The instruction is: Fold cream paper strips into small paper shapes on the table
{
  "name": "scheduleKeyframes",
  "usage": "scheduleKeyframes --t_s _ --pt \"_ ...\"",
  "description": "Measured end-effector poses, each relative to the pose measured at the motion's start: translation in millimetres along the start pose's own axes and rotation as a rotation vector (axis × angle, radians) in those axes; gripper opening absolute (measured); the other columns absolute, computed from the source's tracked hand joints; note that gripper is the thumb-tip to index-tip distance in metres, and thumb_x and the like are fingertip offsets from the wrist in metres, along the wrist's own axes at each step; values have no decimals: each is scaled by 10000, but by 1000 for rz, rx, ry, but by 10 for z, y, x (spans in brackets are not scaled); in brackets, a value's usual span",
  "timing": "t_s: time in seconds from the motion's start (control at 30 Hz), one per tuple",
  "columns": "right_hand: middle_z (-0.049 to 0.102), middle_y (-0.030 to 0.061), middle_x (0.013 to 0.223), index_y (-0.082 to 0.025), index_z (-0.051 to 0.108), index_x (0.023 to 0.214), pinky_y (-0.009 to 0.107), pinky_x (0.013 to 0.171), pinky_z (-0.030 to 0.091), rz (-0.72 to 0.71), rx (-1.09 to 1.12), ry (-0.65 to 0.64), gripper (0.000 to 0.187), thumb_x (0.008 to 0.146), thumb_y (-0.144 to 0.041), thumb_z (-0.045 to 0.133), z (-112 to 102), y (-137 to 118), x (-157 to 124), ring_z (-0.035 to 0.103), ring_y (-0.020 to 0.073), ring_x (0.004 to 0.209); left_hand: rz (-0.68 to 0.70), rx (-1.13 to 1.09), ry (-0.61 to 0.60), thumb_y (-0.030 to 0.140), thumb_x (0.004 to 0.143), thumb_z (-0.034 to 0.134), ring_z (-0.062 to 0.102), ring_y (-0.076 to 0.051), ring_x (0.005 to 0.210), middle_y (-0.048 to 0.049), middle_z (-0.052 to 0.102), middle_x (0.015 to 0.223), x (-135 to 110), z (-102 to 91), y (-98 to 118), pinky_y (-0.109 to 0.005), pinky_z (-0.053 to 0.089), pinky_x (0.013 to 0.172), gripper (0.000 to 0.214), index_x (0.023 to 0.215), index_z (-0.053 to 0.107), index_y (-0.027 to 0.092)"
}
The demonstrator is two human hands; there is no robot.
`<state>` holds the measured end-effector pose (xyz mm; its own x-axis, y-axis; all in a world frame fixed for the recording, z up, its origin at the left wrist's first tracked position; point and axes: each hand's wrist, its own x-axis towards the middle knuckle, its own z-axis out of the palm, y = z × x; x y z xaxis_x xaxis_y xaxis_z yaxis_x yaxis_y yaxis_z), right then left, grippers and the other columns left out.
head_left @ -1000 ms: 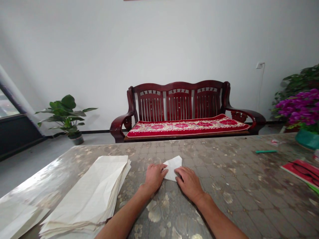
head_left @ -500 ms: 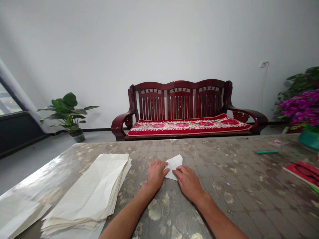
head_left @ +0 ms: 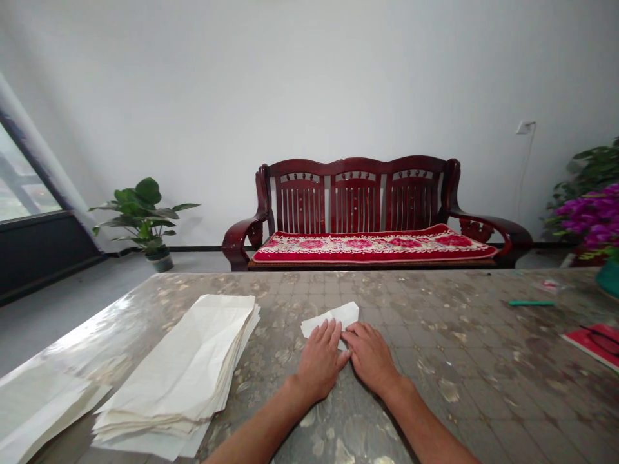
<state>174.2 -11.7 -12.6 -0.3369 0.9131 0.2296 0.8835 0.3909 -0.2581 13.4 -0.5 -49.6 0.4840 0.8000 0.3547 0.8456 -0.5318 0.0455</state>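
Observation:
A small folded sheet of white paper (head_left: 333, 318) lies on the patterned tabletop in front of me. Across its near left part my left hand (head_left: 323, 361) rests flat, fingers stretched forward and the thumb pointing right. My right hand (head_left: 370, 351) is at the paper's right edge, its fingers bent and close together on it. The two hands nearly meet, and the near part of the paper is mostly hidden under them. To the left sits a thick stack of off-white paper sheets (head_left: 193, 361).
More paper (head_left: 43, 412) lies at the table's left edge. On the right are a green pen (head_left: 530, 303), a red booklet (head_left: 585, 341) with dark glasses on it, and purple flowers (head_left: 590, 219) in a teal pot. A wooden bench (head_left: 355, 200) stands beyond the table.
My left hand has moved right and nearer me, going from holding the paper's left edge to lying flat over it. A longer strip of paper now extends to the left. The view has shifted slightly.

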Motion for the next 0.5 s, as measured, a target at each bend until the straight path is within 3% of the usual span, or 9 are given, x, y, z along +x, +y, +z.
scheduleKeyframes --t_s 0.2,0.3,0.5 --pt "604 23 1273 -323 644 1209 335 996 360 -33 76 1 363 947 -210 420 26 149 48 505 197 1178 25 35 -57 564 957 375 361 -297 1405 -176 415 1499 26 -21 -59 -445 327 1123 666 1445 401 112" --pt "551 37 1384 -275 608 1278 367 1084 303 5 66 -2 395 946 -206 405 56 276 114 442 197 1299 78 19 -89 570 952 380 341 -291 1416 -178 387 1515 25 -52 -125 -449 311 1130 673 1460 378 129" --pt "499 66 1448 -245 554 1341 450 1112 258 80 -35 3 419 947 -268 415 43 341 125 392 243 1355 253 -81 -170 522 971 392 270 -223 1452 -122 338 1550 88 -204 -426 -406 255 1169 621 1492 322 192"
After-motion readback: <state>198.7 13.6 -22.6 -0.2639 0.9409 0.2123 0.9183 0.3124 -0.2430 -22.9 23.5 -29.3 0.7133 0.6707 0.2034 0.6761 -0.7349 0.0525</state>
